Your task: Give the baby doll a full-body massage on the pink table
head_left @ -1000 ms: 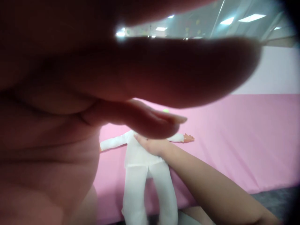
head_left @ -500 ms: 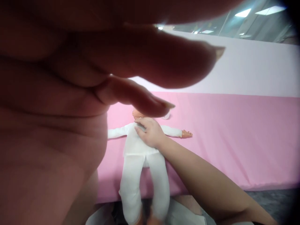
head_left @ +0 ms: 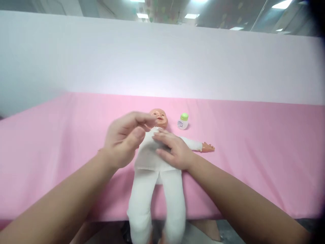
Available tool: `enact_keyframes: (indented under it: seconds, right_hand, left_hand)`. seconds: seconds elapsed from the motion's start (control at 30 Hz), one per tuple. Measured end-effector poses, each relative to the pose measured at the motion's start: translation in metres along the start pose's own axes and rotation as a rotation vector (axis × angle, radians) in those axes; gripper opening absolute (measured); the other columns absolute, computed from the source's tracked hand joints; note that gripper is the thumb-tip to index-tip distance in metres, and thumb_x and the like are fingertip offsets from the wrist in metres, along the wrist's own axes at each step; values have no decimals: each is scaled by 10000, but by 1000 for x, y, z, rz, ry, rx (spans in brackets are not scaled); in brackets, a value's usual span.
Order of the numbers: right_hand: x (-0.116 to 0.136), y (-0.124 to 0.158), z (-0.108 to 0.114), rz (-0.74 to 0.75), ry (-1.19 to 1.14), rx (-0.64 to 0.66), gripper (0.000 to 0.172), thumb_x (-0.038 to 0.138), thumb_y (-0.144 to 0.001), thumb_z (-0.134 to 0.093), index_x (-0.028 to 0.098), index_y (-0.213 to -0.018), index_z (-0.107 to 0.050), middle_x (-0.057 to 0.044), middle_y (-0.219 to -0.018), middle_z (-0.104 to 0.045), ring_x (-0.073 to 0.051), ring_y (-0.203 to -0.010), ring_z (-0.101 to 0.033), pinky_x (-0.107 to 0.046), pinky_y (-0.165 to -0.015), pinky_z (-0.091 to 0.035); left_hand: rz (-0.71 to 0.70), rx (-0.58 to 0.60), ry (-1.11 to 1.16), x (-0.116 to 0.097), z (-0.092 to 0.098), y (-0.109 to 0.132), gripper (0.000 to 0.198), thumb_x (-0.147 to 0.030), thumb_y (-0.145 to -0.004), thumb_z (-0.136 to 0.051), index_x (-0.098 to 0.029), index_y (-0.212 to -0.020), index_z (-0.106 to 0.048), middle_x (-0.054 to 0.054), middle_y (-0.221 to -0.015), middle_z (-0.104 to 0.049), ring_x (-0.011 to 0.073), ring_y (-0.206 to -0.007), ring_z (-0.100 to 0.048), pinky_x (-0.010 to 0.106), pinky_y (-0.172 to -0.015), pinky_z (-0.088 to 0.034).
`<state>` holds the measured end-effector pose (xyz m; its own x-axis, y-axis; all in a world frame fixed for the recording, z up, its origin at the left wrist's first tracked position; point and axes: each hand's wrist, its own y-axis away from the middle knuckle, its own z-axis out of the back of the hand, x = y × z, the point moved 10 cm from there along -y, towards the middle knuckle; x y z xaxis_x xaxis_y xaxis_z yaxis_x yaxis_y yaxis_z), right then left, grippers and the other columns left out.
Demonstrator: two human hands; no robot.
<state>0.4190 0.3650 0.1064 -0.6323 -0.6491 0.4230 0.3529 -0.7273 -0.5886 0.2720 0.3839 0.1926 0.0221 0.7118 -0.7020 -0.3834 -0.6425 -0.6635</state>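
Note:
A baby doll (head_left: pixel 158 162) in a white top and white trousers lies face up, its legs hanging over the near edge of the pink-covered table (head_left: pixel 254 145). My right hand (head_left: pixel 175 149) rests flat on the doll's chest, fingers stretched out and a little apart. Over the doll's shoulder on the left, my left hand (head_left: pixel 124 140) is raised, fingers bent forward and thumb apart from them, with nothing in it. It hides most of the doll's arm on that side. Beside the doll's head stands a small clear bottle (head_left: pixel 182 122) with a green cap.
A plain white wall panel (head_left: pixel 162 61) rises behind the table. Above it, ceiling lights (head_left: pixel 192 16) show. The table's near edge runs in front of me, with grey floor (head_left: pixel 228 230) below.
My left hand, which filled the view close to the camera, has moved down and away to beside the doll's chest. The doll's face and the bottle now show. My right hand stays on the chest.

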Motion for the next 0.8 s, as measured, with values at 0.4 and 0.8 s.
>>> enact_keyframes:
  seconds: [0.4,0.8]
  right_hand:
    - [117,23,-21,280,-261,387,491,506,-911,-633,304,-1359,-633,-1,-1318,-686,-218,-1294,-604,-371,-1173,-405]
    - [-10,-2,-15,-111,65,274,485,458,-1027,-476,342,-1497,-486,-14,-1622,-347,-294,-1522,-287,-564,-1238,-234]
  left_hand:
    - [370,52,-319,147,-9,3,247,-423,-898,-611,-203,-875,-721,22,-869,-734,193,-770,-629,289,-689,-451]
    - [323,92,-334,144,-10,1,208,-376,-914,-589,-221,-883,-726,20,-887,-735,199,-802,-652,290,-735,-470]
